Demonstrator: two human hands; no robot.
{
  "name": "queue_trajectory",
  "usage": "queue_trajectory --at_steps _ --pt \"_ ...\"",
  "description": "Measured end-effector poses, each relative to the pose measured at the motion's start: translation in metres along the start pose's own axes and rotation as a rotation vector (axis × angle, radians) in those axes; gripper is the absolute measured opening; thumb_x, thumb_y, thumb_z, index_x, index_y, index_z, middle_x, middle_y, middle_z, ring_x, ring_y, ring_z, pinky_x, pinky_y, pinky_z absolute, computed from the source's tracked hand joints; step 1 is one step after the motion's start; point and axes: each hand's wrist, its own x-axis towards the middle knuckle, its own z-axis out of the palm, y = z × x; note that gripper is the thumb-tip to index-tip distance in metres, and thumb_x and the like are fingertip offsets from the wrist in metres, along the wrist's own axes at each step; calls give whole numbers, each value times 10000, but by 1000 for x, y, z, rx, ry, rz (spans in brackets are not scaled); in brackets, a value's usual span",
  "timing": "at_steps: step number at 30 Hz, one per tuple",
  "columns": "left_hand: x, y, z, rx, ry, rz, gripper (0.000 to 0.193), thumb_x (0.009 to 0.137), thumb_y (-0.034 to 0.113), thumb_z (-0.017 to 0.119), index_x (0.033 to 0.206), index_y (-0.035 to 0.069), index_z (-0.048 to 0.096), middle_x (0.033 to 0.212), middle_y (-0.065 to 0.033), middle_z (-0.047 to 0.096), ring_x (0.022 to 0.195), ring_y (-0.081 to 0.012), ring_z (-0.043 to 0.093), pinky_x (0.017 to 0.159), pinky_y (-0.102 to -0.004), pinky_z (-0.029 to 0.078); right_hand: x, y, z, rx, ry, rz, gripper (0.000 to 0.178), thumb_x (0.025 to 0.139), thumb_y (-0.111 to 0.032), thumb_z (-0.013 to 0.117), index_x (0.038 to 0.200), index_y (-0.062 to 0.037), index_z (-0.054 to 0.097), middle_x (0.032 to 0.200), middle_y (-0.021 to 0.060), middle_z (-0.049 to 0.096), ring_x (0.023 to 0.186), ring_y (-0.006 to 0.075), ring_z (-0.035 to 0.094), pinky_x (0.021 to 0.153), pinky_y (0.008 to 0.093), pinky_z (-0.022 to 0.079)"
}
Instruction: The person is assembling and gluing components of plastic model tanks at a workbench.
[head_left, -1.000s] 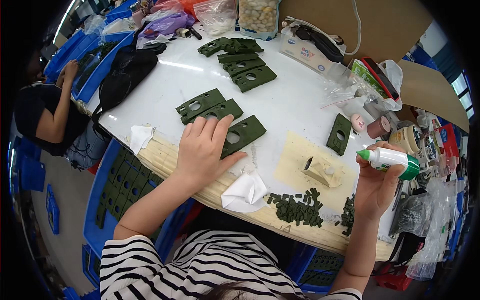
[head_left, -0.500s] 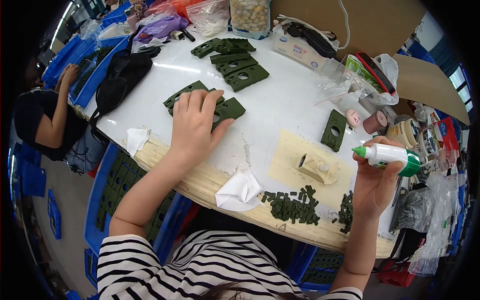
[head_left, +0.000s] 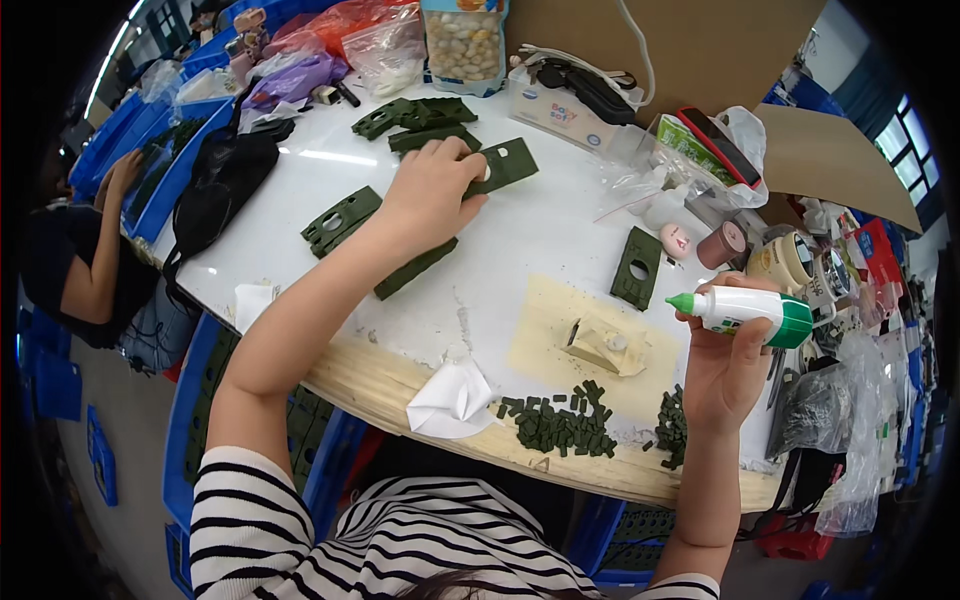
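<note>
My left hand [head_left: 432, 195] reaches over the far middle of the table, its fingers closed on the edge of a dark green plastic plate [head_left: 515, 166] with a round hole. Partly under that hand lies another green part [head_left: 425, 138]. Nearer me, two more parts, one a green plate with a hole [head_left: 345, 215], show on either side of my left forearm. In my right hand [head_left: 725, 375] is a white glue bottle [head_left: 745, 308] with a green base and a green pointed tip aimed left. Beside its tip a single green plate [head_left: 636, 268] lies on the table.
A small beige block [head_left: 605, 345] sits on a cream sheet [head_left: 530, 330]. Near the front edge lie small green pieces [head_left: 565, 425] and a folded white paper [head_left: 450, 400]. Bags, a phone [head_left: 720, 145] and jars crowd the right side. A person [head_left: 85, 240] sits at far left.
My left hand has moved from the nearer green parts to the farther group and now grips a plate there, turned from its earlier position. My right hand still holds the glue bottle.
</note>
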Motion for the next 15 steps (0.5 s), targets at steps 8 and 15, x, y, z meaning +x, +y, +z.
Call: queue_trajectory --at_steps 8,15 --pt "-10 94 -33 -658 15 289 588 675 19 729 1217 -26 506 1048 -158 602 925 -274 604 787 -328 497 10 1 0 -100 -52 -71 452 894 -378 623 1119 -14 478 1040 125 558 1046 264 579 929 388 435" --pt "-28 91 -33 -751 1 303 596 636 3 754 1197 -42 556 1074 -159 606 909 -254 603 764 -315 497 4 17 8 -51 -126 -3 360 898 -222 643 1115 10 473 1056 164 606 1104 295 590 939 401 461"
